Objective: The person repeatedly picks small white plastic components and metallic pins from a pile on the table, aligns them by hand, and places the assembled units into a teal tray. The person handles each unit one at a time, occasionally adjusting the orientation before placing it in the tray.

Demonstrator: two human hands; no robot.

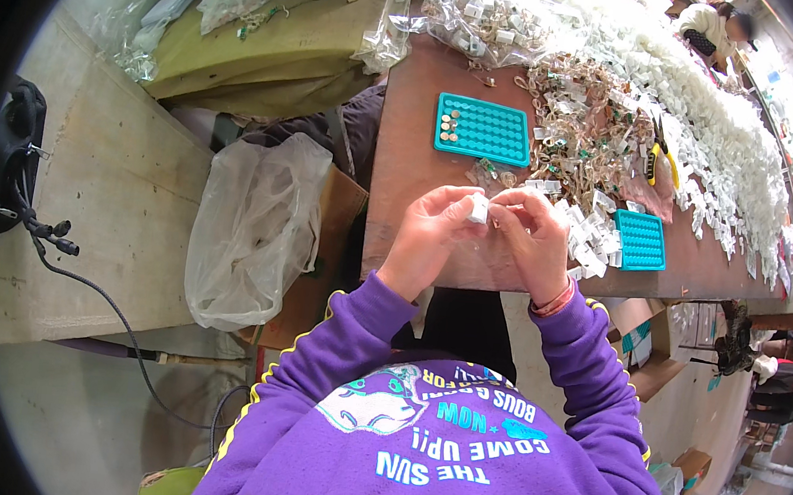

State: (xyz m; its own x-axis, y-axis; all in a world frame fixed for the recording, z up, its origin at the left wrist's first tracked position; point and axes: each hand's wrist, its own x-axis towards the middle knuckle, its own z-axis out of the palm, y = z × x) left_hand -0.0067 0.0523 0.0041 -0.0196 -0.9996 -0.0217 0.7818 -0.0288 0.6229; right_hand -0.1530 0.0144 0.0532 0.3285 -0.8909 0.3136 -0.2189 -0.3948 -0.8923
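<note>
Above the near edge of the brown table (412,173), my left hand (423,240) is closed around a small white plastic housing (478,208) with thumb and fingers. My right hand (536,243) meets it from the other side, its thumb and forefinger pinched together beside the housing. What those fingertips hold is too small to make out. Just beyond my hands lies a teal tray (510,135) of small pockets, with several round tan pieces (447,120) at its left end. To the right of my right hand are loose white housings (588,238).
A second teal tray (642,243) lies at the table's right front. Yellow-handled pliers (657,162) rest on a pile of small wired parts (583,113). A large heap of white pieces (701,114) covers the back right. A clear plastic bag (257,226) hangs left of the table.
</note>
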